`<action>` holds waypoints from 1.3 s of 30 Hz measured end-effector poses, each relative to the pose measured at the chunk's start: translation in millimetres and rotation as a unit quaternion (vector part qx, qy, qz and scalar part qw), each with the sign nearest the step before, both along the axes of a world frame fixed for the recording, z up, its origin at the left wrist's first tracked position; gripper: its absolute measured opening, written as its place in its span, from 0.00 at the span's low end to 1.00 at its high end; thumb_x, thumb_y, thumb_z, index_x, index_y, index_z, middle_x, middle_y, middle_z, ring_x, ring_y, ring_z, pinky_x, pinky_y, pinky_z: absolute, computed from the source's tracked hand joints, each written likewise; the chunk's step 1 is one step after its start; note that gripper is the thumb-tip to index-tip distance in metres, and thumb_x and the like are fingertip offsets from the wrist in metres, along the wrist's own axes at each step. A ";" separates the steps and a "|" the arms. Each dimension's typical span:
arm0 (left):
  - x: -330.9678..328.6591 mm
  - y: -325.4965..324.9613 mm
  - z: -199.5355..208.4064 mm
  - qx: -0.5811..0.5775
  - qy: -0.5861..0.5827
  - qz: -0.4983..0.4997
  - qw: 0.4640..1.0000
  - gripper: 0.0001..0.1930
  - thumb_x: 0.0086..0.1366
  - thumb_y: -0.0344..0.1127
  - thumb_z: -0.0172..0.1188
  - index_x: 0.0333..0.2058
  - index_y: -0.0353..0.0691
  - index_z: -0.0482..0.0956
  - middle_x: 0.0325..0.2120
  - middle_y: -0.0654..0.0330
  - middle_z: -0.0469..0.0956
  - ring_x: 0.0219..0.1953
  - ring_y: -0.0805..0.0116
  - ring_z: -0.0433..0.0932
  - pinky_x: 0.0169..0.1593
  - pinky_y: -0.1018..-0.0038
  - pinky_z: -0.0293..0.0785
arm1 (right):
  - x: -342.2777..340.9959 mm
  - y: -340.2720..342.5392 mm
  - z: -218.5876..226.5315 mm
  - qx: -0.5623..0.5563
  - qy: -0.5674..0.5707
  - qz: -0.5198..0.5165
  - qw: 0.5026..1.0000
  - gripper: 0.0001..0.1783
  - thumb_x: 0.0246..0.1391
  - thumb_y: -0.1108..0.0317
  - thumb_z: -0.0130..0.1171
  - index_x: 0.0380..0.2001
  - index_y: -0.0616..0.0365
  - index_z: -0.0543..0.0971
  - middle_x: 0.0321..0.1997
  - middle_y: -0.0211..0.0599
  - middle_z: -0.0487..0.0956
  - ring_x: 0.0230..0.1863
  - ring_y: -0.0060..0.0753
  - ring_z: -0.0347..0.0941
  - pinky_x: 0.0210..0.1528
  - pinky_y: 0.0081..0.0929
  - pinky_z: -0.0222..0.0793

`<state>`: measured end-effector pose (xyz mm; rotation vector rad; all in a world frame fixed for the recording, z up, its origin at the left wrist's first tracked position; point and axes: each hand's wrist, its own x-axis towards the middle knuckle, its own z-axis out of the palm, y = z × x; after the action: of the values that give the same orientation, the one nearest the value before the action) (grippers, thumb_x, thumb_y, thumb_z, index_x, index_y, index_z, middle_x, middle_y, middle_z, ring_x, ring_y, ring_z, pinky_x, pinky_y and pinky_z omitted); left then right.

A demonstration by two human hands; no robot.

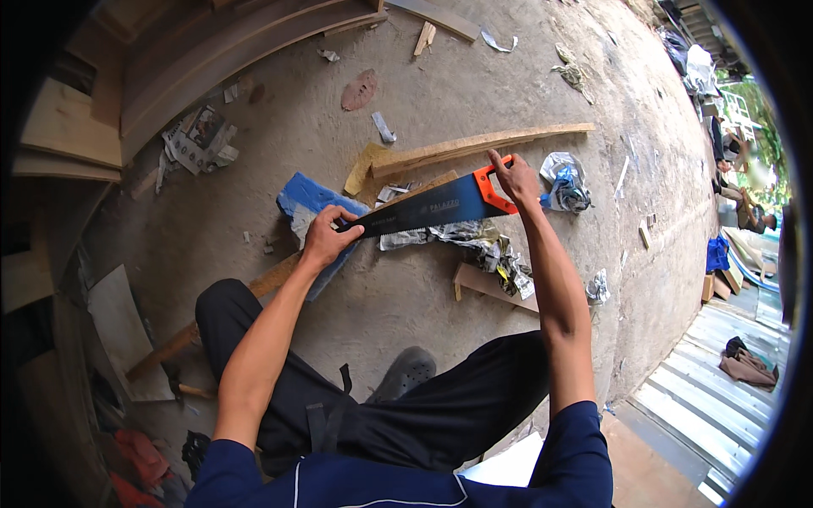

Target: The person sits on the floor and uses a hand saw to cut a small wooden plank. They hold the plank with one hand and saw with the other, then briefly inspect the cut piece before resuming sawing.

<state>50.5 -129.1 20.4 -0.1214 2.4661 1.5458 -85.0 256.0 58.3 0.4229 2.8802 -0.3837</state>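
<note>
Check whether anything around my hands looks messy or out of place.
Yes: crumpled scraps litter the near side of the saw, and shiny crumpled wrapping lies right of the right hand. Both look like stray rubbish.

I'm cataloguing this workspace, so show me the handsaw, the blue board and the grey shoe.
Handsaw (428, 206): head view, on the blade.
Blue board (312, 196): head view, its upper part.
Grey shoe (406, 373): head view, on its upper.

Daylight from my right whitens the floor (673, 169) and glares off the metal sheets (699, 406); the left side sits dim. My saw (411, 212) looks sharp, while straight edges bend toward the black rim.
</note>
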 end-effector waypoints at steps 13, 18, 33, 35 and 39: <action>-7.1 10.4 -2.5 0.044 -0.006 0.014 0.999 0.07 0.53 0.35 0.69 0.27 0.40 0.82 0.29 0.64 0.76 0.30 0.72 0.74 0.37 0.74 0.71 | -3.9 11.1 -11.1 0.024 0.057 -0.023 0.998 0.36 0.51 0.30 0.48 0.30 0.57 0.79 0.36 0.55 0.81 0.42 0.59 0.78 0.44 0.50 0.71; -8.3 7.3 -7.0 0.044 -0.021 0.010 0.999 0.07 0.53 0.36 0.68 0.28 0.40 0.83 0.29 0.63 0.78 0.31 0.71 0.75 0.38 0.74 0.72 | -3.3 6.0 -8.7 0.032 0.064 -0.023 0.997 0.37 0.51 0.29 0.48 0.30 0.56 0.79 0.35 0.55 0.81 0.42 0.59 0.78 0.44 0.50 0.70; -17.5 0.5 -13.8 0.135 -0.112 0.022 0.984 0.06 0.55 0.30 0.67 0.32 0.36 0.83 0.27 0.65 0.80 0.31 0.78 0.75 0.37 0.78 0.71 | -2.0 5.1 -11.5 0.042 0.069 -0.012 0.997 0.37 0.52 0.30 0.46 0.32 0.59 0.78 0.36 0.58 0.81 0.42 0.63 0.77 0.43 0.51 0.71; -17.2 -3.1 -16.2 0.151 -0.121 0.025 0.981 0.06 0.54 0.29 0.67 0.32 0.36 0.83 0.28 0.64 0.80 0.31 0.78 0.75 0.37 0.78 0.71 | -4.0 4.6 -11.3 0.043 0.058 -0.018 0.997 0.37 0.53 0.30 0.45 0.32 0.58 0.78 0.36 0.58 0.80 0.42 0.63 0.77 0.43 0.51 0.71; -17.7 -3.5 -6.0 0.142 -0.125 0.000 0.982 0.08 0.53 0.29 0.68 0.34 0.37 0.83 0.28 0.64 0.80 0.32 0.78 0.75 0.38 0.79 0.72 | -3.1 5.0 -9.8 0.051 0.053 -0.016 0.997 0.38 0.53 0.30 0.45 0.32 0.58 0.79 0.37 0.58 0.80 0.43 0.62 0.77 0.43 0.51 0.71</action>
<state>32.8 -132.6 14.4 -0.2489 2.0339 1.7443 -88.2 261.0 48.5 0.4814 3.0097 -0.2744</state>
